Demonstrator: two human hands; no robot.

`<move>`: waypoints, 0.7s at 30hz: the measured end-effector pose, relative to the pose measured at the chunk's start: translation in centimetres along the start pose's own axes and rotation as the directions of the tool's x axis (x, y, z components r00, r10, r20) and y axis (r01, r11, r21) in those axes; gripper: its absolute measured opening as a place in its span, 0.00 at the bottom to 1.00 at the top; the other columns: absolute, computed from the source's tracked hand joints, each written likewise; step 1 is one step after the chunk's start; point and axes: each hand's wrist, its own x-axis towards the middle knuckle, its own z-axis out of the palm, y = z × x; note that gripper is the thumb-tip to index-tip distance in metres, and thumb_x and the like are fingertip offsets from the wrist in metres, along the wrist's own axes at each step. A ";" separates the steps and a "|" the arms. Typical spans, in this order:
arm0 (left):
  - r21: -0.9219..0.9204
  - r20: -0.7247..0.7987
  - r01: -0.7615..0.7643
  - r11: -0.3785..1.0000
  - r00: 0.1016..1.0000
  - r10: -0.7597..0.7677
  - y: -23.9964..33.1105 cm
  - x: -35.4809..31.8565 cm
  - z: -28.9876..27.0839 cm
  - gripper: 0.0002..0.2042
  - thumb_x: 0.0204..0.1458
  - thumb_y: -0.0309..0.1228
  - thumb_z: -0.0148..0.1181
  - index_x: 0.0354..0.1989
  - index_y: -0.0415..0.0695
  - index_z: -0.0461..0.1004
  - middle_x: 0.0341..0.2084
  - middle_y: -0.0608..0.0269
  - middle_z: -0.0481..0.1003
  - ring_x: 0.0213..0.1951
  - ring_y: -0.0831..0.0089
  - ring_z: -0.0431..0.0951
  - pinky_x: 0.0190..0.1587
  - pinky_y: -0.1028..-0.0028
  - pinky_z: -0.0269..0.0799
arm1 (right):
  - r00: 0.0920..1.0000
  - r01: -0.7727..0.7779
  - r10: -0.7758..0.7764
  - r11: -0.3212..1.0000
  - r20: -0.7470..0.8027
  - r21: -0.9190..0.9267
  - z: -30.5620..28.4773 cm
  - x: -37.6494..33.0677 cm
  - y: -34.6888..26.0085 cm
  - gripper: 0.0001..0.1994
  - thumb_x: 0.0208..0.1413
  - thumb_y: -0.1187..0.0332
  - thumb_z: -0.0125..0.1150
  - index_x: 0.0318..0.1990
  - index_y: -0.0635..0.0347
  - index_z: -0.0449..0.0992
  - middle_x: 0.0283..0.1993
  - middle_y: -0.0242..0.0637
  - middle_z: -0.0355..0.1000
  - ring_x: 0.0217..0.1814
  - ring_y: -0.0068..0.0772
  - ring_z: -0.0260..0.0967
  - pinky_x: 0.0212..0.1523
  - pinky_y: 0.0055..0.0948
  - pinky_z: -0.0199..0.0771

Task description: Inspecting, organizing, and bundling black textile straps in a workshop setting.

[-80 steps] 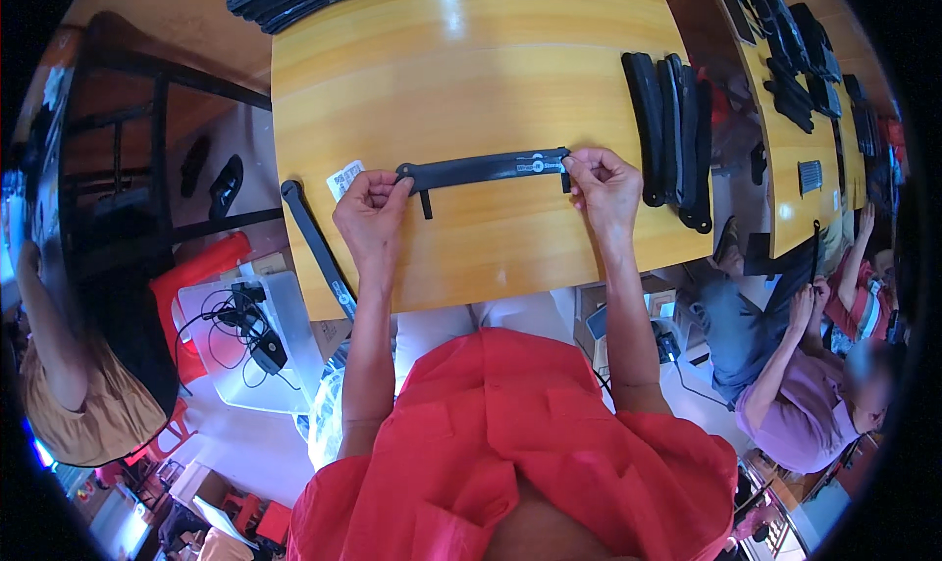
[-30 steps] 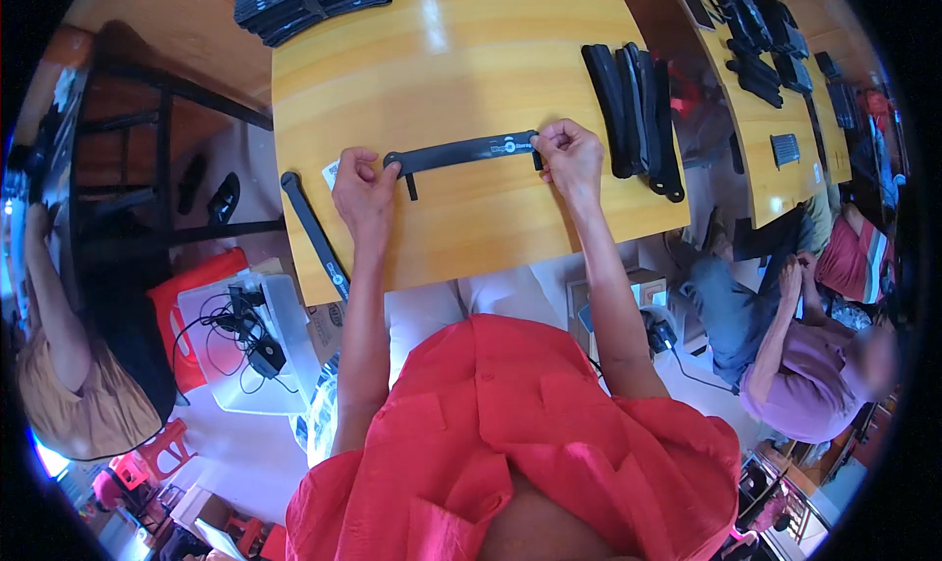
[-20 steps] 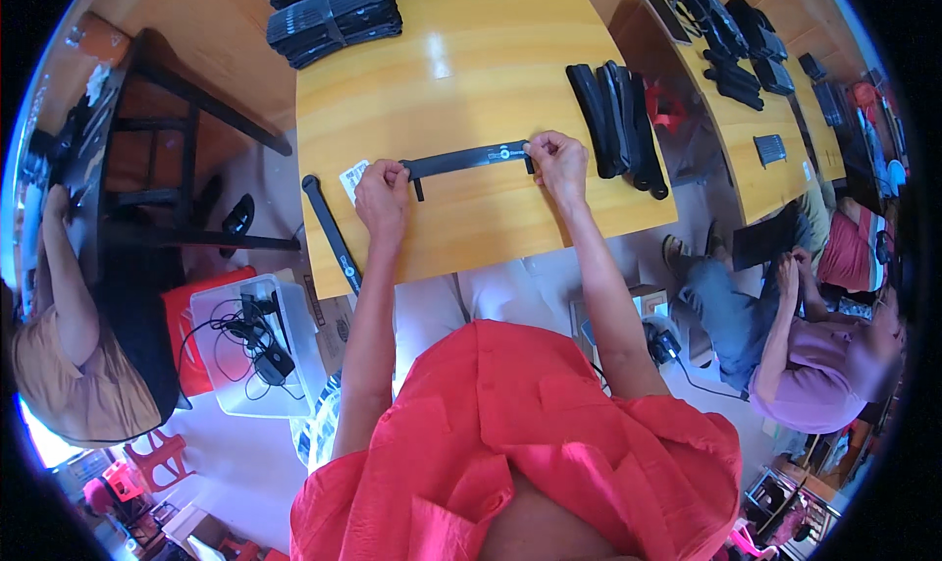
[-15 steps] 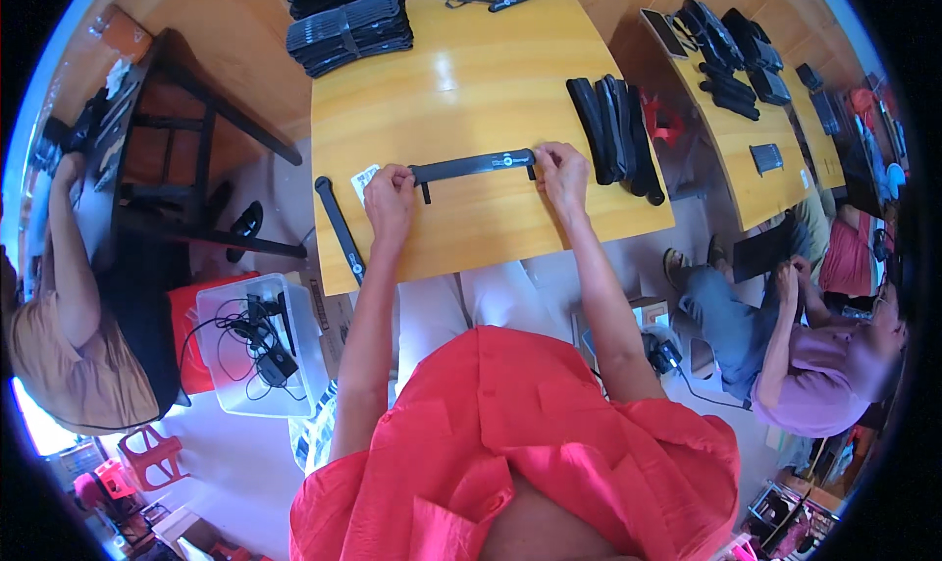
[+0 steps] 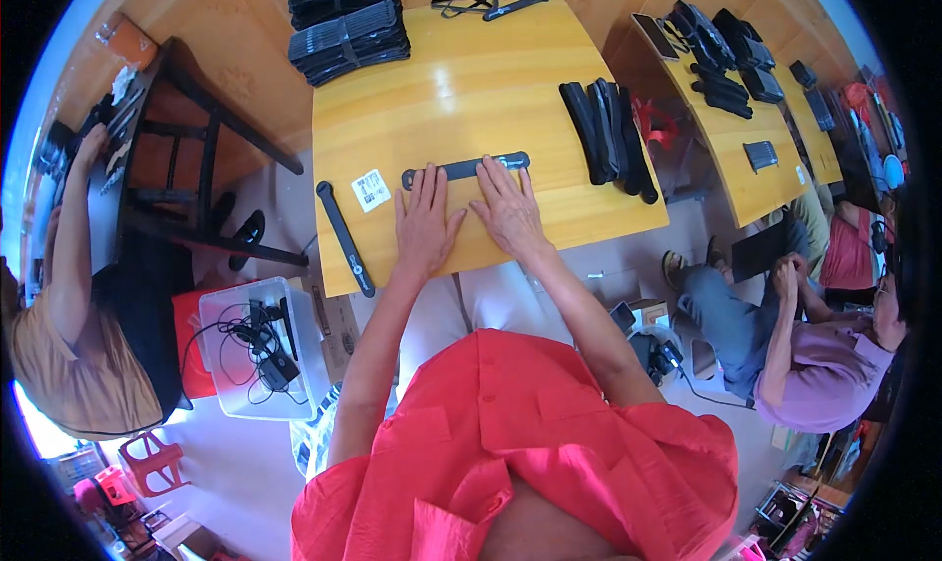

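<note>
Yellow wooden surface (image 5: 471,90): long black strap (image 5: 464,169) lies flat near front edge, left hand (image 5: 424,223) and right hand (image 5: 507,208) open, fingers spread, pressing it down, gripping nothing; flattening apparently underway, finished black pieces (image 5: 608,134) stacked alongside.

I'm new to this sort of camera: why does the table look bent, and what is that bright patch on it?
In the head view, the fisheye lens bows the yellow table edges toward the dark round rim; the pale patch is glare from overhead light on the glossy top. Both hands, left and right, and the black strip look sharp.
</note>
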 end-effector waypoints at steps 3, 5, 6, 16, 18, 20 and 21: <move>-0.028 -0.035 -0.029 0.999 0.999 0.028 -0.4 -0.3 0.3 0.31 0.52 0.45 0.47 0.62 0.42 0.50 0.63 0.57 0.47 0.65 0.63 0.45 0.62 0.53 0.38 | 1.000 0.021 -0.021 1.000 -0.018 -0.008 0.1 -0.3 1.3 0.27 0.54 0.58 0.50 0.59 0.63 0.57 0.65 0.40 0.50 0.67 0.37 0.45 0.64 0.47 0.40; -0.022 -0.024 -0.027 0.999 0.999 0.026 -0.4 -0.3 0.4 0.32 0.52 0.45 0.47 0.62 0.43 0.49 0.64 0.58 0.46 0.65 0.63 0.45 0.62 0.53 0.38 | 0.999 -0.004 0.002 0.999 -0.040 -0.045 -0.3 -0.5 2.6 0.27 0.55 0.58 0.48 0.60 0.62 0.57 0.66 0.39 0.49 0.68 0.36 0.45 0.64 0.47 0.40; -0.016 -0.022 -0.016 1.000 1.000 0.016 -0.4 -0.2 0.4 0.32 0.52 0.45 0.47 0.62 0.43 0.49 0.64 0.58 0.46 0.65 0.63 0.45 0.62 0.53 0.38 | 0.999 -0.039 0.036 0.995 -0.031 -0.090 -0.6 -0.6 3.3 0.27 0.55 0.57 0.47 0.60 0.61 0.56 0.66 0.39 0.48 0.68 0.36 0.44 0.64 0.46 0.39; -0.026 -0.092 0.096 0.995 0.991 -0.098 -0.6 -1.1 0.3 0.35 0.51 0.47 0.48 0.62 0.37 0.47 0.63 0.50 0.45 0.64 0.59 0.44 0.62 0.52 0.38 | 0.996 -0.084 0.079 0.988 -0.043 -0.128 -1.0 -1.0 5.2 0.27 0.57 0.56 0.45 0.62 0.54 0.54 0.67 0.35 0.47 0.68 0.36 0.44 0.64 0.51 0.38; 0.019 -0.100 0.153 0.988 0.984 -0.150 -0.6 -1.6 0.1 0.36 0.51 0.47 0.49 0.61 0.35 0.47 0.63 0.49 0.45 0.64 0.58 0.44 0.62 0.53 0.38 | 0.996 -0.091 0.088 0.985 -0.032 -0.147 -1.0 -1.0 5.1 0.27 0.57 0.56 0.45 0.62 0.55 0.54 0.66 0.37 0.48 0.68 0.36 0.43 0.64 0.50 0.38; -0.010 -0.030 0.235 0.972 0.972 -0.235 -0.7 -2.2 -0.6 0.35 0.51 0.47 0.48 0.61 0.34 0.47 0.62 0.49 0.46 0.64 0.57 0.44 0.63 0.56 0.37 | 0.996 -0.079 0.073 0.990 -0.053 -0.114 -1.3 -1.1 5.1 0.27 0.56 0.56 0.46 0.62 0.55 0.54 0.66 0.38 0.48 0.68 0.37 0.43 0.64 0.51 0.38; -0.006 -0.090 0.217 0.976 0.972 -0.217 -0.8 -2.5 -1.2 0.35 0.51 0.47 0.48 0.61 0.34 0.47 0.62 0.49 0.46 0.64 0.57 0.44 0.63 0.56 0.37 | 0.995 -0.099 0.097 0.990 -0.031 -0.099 -1.5 -1.0 5.0 0.27 0.56 0.57 0.46 0.62 0.55 0.54 0.66 0.40 0.49 0.68 0.39 0.43 0.64 0.51 0.38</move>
